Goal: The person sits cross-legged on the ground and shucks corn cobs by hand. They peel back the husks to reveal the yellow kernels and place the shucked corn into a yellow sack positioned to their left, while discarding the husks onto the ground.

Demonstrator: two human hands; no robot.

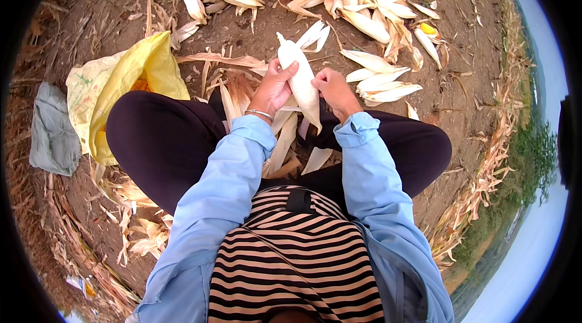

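Observation:
An ear of corn in pale husk (298,70) is held upright and slightly tilted above the ground between my legs. My left hand (276,88) grips its left side, with the thumb across the husk. At its right edge, the fingertips of my right hand (333,90) pinch the husk. Behind the ear lies a strip of loose white husk (316,36). Beneath my hands, dry husks (284,145) lie between my feet. By my left knee an open yellow woven sack (136,66) has orange-yellow contents, only partly seen.
A heap of unhusked corn ears (363,18) lies on the bare soil ahead, with some yellow kernels showing. Several ears (382,80) lie nearer, at the right. A grey bag (54,130) is beside the sack. Dry stalks (482,186) edge the ground at the right.

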